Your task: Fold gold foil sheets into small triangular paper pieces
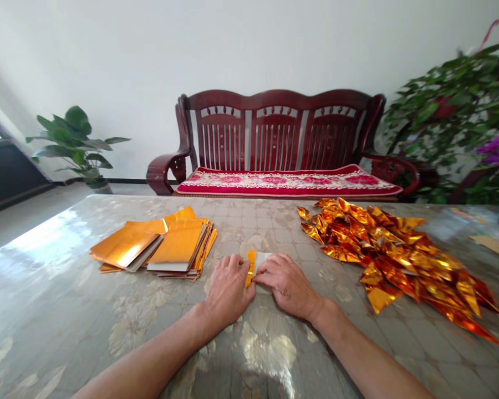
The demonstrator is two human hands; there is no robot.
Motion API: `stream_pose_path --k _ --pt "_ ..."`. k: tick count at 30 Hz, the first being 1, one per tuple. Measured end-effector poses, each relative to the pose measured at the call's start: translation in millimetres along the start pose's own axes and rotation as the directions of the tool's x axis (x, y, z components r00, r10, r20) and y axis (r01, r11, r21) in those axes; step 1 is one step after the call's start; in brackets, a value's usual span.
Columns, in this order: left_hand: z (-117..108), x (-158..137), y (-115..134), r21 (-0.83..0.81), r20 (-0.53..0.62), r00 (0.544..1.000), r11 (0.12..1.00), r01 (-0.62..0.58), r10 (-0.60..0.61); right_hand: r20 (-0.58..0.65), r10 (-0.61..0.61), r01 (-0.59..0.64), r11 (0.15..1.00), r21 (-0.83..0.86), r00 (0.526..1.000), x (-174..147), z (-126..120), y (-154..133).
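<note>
Between my hands, flat on the table, lies a sheet of gold foil paper (pixel 251 265) with a strip of its gold side folded over the pale grey back. The fingers of my left hand (pixel 229 284) are bent and pinch the folded gold strip at its left edge. From the other side, my right hand (pixel 289 282) presses its curled fingers on the grey part, thumb and fingertips close to the fold. Part of the sheet is hidden under both hands. To the left sits a loose stack of flat gold foil sheets (pixel 177 244).
A heap of folded gold foil pieces (pixel 382 244) spreads over the right side of the patterned table (pixel 149 338). Clear plastic (pixel 461 219) lies at the far right. Behind the table stand a dark red wooden bench (pixel 274 133), a potted plant (pixel 77 144) and leafy greenery (pixel 449 105).
</note>
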State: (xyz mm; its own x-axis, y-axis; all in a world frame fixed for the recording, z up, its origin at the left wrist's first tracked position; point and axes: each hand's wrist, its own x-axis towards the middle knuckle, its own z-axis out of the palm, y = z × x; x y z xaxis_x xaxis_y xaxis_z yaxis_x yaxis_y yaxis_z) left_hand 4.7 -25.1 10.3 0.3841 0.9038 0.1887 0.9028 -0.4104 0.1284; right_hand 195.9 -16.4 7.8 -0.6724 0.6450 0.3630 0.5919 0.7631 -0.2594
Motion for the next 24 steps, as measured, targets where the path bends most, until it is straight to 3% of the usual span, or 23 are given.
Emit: stream_pose_path --k 12,24 --pt "1.3 2.8 -5.9 -0.065 -0.030 0.994 0.992 -0.104 0.103 -0.157 0.171 -0.189 0.976 -0.106 0.973 -2.9 4.4 9.6" --pt "2.3 5.6 -15.3 -0.087 -0.034 0.988 0.984 -0.154 0.151 -0.153 0.192 -0.213 0.968 -0.132 0.969 -3.4 3.6 11.8"
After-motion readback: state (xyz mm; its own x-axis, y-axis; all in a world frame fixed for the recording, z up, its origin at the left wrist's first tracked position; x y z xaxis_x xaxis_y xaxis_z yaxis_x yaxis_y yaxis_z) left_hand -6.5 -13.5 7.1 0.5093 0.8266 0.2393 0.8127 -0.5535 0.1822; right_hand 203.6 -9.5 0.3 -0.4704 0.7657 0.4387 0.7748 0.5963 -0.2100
